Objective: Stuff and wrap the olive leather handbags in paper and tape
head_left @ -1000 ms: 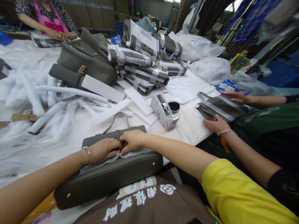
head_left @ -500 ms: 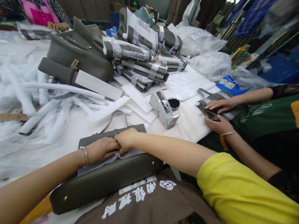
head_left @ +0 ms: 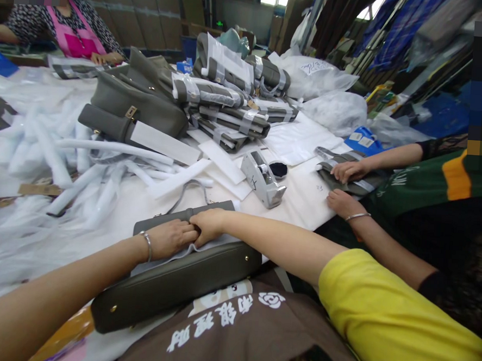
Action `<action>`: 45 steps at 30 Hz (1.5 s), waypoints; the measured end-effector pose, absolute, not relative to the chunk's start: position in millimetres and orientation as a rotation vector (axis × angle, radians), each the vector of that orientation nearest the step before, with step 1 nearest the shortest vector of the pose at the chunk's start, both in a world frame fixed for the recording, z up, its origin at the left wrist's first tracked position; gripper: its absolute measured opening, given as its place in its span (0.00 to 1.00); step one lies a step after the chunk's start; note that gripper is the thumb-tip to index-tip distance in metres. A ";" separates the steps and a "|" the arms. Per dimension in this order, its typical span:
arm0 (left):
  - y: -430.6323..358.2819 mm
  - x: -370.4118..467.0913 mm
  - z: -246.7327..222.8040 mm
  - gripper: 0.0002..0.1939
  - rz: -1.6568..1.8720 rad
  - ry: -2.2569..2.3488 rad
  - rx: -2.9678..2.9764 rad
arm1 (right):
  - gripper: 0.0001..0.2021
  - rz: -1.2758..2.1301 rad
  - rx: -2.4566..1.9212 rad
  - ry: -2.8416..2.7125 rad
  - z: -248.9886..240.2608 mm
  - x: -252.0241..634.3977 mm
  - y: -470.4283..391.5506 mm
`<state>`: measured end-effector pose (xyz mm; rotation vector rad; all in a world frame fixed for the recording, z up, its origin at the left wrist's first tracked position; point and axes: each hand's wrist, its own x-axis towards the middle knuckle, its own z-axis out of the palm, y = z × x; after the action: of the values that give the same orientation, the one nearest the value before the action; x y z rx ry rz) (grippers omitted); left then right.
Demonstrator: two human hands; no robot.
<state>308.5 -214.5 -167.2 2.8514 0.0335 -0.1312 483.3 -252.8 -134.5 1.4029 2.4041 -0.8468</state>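
A dark olive handbag lies on its side at the table's front edge, its studded base turned toward me. My left hand, with a silver bangle at the wrist, has its fingers bent over the bag's middle. Right beside it, my right hand is closed on the same spot, where pale lining or wrap shows. The two hands touch, and their fingertips are partly hidden in the fold. Behind the bag its thin grey strap loops onto the table.
A grey tape dispenser stands beyond my right forearm. White foam strips and foam tubes lie to the left and ahead. Wrapped bags are piled farther back. A co-worker's hands handle another bag at right; another person sits far left.
The view has shifted slightly. Both my hands stay at the same place on the handbag, with little finger movement. The co-worker's hands at right have moved slightly on their bag.
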 end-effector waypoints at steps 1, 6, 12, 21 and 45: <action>-214.4 308.3 -166.3 0.08 -0.118 0.025 2.849 | 0.28 -0.857 1.387 2.426 -132.6 486.2 -254.6; -211.8 308.4 -157.1 0.10 -0.125 -0.034 2.839 | 0.19 -0.946 1.395 2.445 -122.9 498.3 -266.8; -207.3 309.0 -148.2 0.10 -0.142 -0.061 2.837 | 0.23 -0.987 1.527 2.356 -124.3 485.8 -266.3; -200.6 303.4 -132.4 0.08 -0.080 -0.129 2.867 | 0.20 -1.099 1.653 2.143 -103.2 470.6 -267.2; -208.4 301.6 -166.2 0.07 -0.222 -0.158 2.997 | 0.17 -1.058 1.590 2.205 -133.3 458.0 -264.2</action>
<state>301.6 -208.4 -166.2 2.9974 -0.1579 -0.2218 458.0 -264.2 -133.3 1.5905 2.2053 -1.0581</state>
